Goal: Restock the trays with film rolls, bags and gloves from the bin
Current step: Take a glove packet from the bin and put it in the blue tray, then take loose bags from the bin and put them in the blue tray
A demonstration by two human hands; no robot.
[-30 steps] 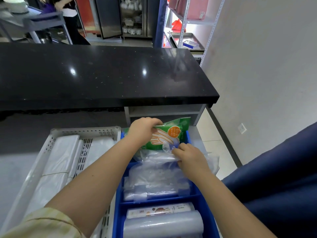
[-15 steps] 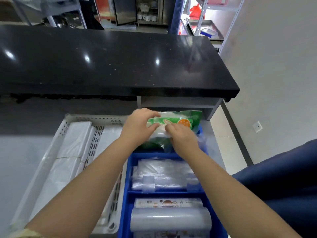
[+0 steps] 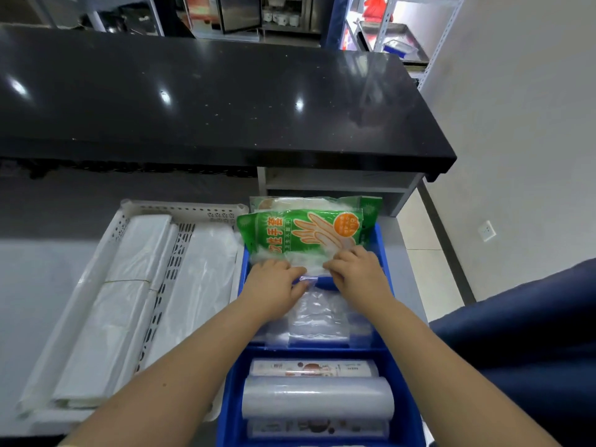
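A green glove pack point(image 3: 303, 232) lies flat in the far compartment of the blue divided tray point(image 3: 230, 401), on top of another green pack point(image 3: 371, 204). My left hand point(image 3: 274, 285) and my right hand point(image 3: 356, 274) both press on the pack's near clear edge, fingers curled on it. Just below my hands, the middle compartment holds clear plastic bags point(image 3: 317, 321). The near compartment holds film rolls point(image 3: 317, 398), one clear and two with printed wrappers.
A white perforated tray point(image 3: 180, 209) on the left holds folded white plastic bags point(image 3: 135, 304). A black countertop point(image 3: 209, 101) overhangs behind. A dark blue bin or cover point(image 3: 522, 333) sits at the right. A white wall and tiled floor lie to the right.
The green glove pack went from tilted up in my left hand to lying flat in the far compartment. Both hands shifted to its near edge. The view tilted down and closer.
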